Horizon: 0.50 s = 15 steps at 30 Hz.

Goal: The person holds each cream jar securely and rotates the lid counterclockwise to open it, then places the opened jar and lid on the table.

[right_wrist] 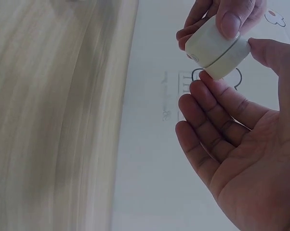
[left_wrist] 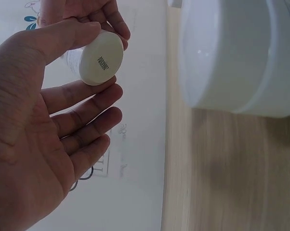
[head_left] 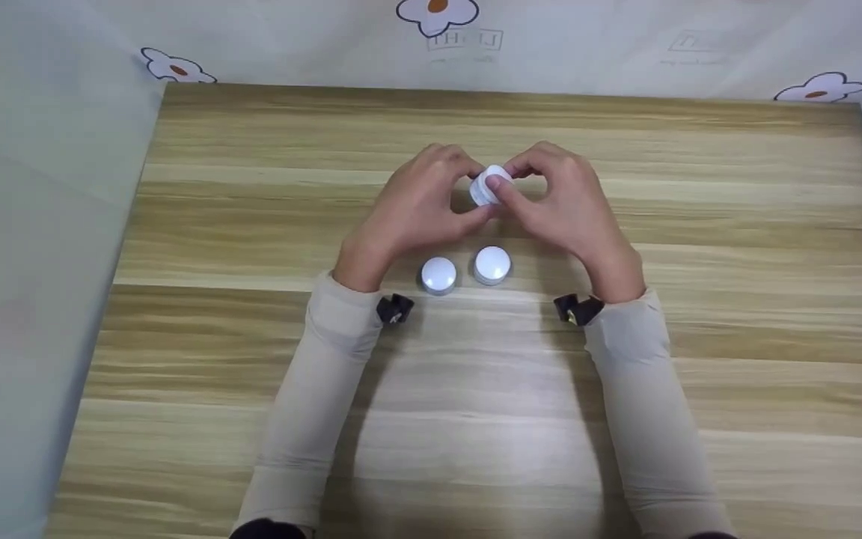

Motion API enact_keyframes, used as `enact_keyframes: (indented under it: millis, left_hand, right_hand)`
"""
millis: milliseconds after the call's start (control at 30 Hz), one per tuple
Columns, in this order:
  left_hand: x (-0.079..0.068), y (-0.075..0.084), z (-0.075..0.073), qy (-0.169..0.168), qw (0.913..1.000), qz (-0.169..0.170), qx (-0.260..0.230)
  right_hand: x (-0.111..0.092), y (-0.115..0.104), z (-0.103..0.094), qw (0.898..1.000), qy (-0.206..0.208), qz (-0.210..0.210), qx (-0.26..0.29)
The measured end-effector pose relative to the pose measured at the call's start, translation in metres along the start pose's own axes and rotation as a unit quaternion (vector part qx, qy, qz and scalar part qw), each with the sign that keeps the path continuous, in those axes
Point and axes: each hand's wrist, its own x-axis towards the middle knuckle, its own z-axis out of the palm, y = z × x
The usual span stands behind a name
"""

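Note:
Above the far half of the table, both hands hold one small white round jar point(head_left: 485, 189), tilted. My left hand point(head_left: 416, 196) pinches it between thumb and index finger; in the left wrist view its flat base point(left_wrist: 102, 58) shows a printed code. From the other side my right hand point(head_left: 569, 196) pinches the lid end point(right_wrist: 230, 58) with thumb and index finger, a seam line showing between lid and body. The remaining right fingers point(right_wrist: 203, 130) extend beside it. Two similar white jars, a left one point(head_left: 438, 275) and a right one point(head_left: 492, 265), stand upright nearer the body.
The wood-grain table point(head_left: 251, 224) reaches a pale backdrop point(head_left: 289, 45) with flower prints at its far edge. Small black cameras sit at the left cuff point(head_left: 395, 308) and right cuff point(head_left: 578, 309), close to the standing jars.

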Motion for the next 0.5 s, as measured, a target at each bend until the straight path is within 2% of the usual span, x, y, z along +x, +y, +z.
enact_keyframes:
  millis: [500]
  left_hand:
    - [-0.0003,0.0005,0.0001,-0.003,1.0000,-0.004,-0.002]
  right_hand:
    - [-0.0007,-0.0023,-0.0030,0.998,0.018,0.066,-0.015]
